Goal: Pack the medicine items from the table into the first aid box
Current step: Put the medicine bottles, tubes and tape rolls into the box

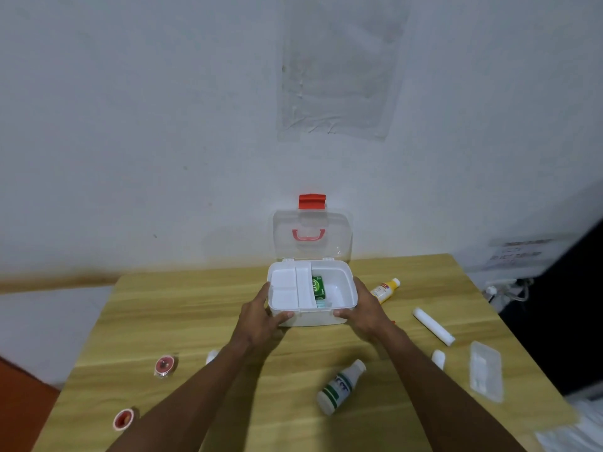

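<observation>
The white first aid box (342,316) stands open on the wooden table (195,308), its clear lid (339,236) with red handle and latch raised against the wall. A white divided tray (287,290) sits in its left half; a green packet (318,286) lies in the right half. My left hand (261,316) grips the box's front left corner and my right hand (365,311) grips its front right corner. Loose on the table lie a white bottle with green label (341,386), a yellow-capped bottle (385,289), a white roll (433,325), a small white bottle (439,358) and a clear packet (485,370).
Two red-cored tape rolls (165,365) (123,419) lie near the table's left front edge. A small white item (212,355) shows beside my left forearm. The wall stands right behind the box. Dark furniture and cables (512,288) are beyond the table's right edge.
</observation>
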